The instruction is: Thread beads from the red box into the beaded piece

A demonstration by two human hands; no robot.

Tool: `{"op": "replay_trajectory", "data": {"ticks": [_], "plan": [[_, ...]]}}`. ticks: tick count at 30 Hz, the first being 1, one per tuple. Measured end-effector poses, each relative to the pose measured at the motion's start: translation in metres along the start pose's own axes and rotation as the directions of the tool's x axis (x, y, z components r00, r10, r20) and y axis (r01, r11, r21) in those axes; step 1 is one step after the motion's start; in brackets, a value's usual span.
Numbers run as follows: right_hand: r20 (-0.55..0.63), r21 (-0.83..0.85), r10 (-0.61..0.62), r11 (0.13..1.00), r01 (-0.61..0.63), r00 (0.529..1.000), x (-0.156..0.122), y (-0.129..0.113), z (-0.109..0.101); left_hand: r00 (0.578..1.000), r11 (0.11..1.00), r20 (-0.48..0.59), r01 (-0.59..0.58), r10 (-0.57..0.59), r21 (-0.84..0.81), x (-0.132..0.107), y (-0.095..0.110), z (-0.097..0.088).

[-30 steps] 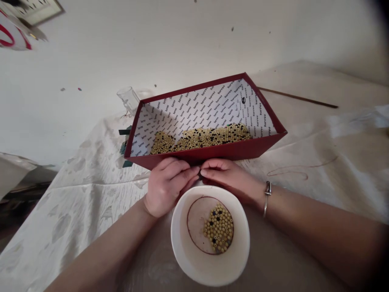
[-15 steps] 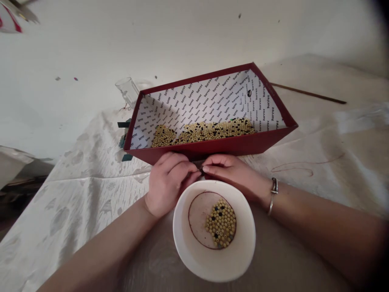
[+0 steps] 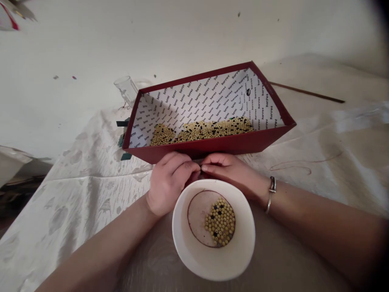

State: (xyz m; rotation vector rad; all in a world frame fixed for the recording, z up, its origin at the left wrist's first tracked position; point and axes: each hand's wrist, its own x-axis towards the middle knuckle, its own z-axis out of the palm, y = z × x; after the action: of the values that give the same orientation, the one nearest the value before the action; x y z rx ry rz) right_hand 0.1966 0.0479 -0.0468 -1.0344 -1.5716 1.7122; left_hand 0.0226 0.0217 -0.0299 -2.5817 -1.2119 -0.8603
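Between the box and the tub, my left hand [image 3: 170, 178] and my right hand [image 3: 226, 168] meet with fingertips pinched close together. A tiny dark thing shows between the fingertips, too small to name. Just behind them stands a dark red box [image 3: 194, 151] with a printed white lining, and gold and black beads [image 3: 215, 129] lie along its bottom. Nearest to me is a white tub [image 3: 214, 267], with a smaller heap of gold and black beads [image 3: 221, 223] at the right of its floor. The tub's rim partly covers the space below my fingers.
A clear glass [image 3: 126, 89] stands behind the box's left corner, and dark green pieces [image 3: 124, 140] stick out at its left end. A thin brown stick [image 3: 310, 93] lies behind right. Reddish thread [image 3: 291, 166] rests on the patterned tablecloth [image 3: 88, 190].
My fingertips have come slightly closer together, the left ones shifting a little. The whole view has drifted slightly; the box and tub stay in place.
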Motion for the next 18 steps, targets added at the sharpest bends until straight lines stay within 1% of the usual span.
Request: {"op": "replay_trajectory", "data": {"ticks": [5, 9, 11, 14, 16, 18], "plan": [[-0.011, -0.011, 0.007, 1.0, -0.007, 1.0, 0.0002, 0.0007, 0.0004, 0.998, 0.999, -0.058, 0.012, -0.01, 0.044, -0.0018, -0.0046, -0.0009], [-0.002, -0.014, -0.006, 1.0, 0.006, 1.0, 0.0004, 0.0003, 0.0006, 1.0, 1.0, -0.002, -0.024, 0.024, 0.01, -0.0016, -0.0041, -0.0009], [-0.015, -0.016, 0.0, 1.0, 0.0, 1.0, 0.0003, -0.0002, 0.0007, 1.0, 0.999, -0.009, -0.028, 0.028, 0.019, -0.0014, -0.0048, -0.0009], [-0.011, -0.025, -0.003, 1.0, 0.003, 1.0, 0.0, -0.0003, 0.0007, 0.998, 0.998, -0.057, -0.018, 0.022, 0.057, -0.0014, -0.0066, -0.0012], [-0.002, -0.024, -0.005, 1.0, 0.004, 1.0, -0.0002, 0.0002, 0.0004, 0.998, 0.998, -0.049, -0.026, 0.028, 0.05, -0.0014, -0.0066, -0.0015], [0.002, -0.011, -0.003, 1.0, 0.003, 1.0, -0.0003, 0.0009, 0.0001, 0.999, 0.999, -0.017, -0.036, 0.036, 0.022, -0.0012, -0.0056, -0.0014]]}}
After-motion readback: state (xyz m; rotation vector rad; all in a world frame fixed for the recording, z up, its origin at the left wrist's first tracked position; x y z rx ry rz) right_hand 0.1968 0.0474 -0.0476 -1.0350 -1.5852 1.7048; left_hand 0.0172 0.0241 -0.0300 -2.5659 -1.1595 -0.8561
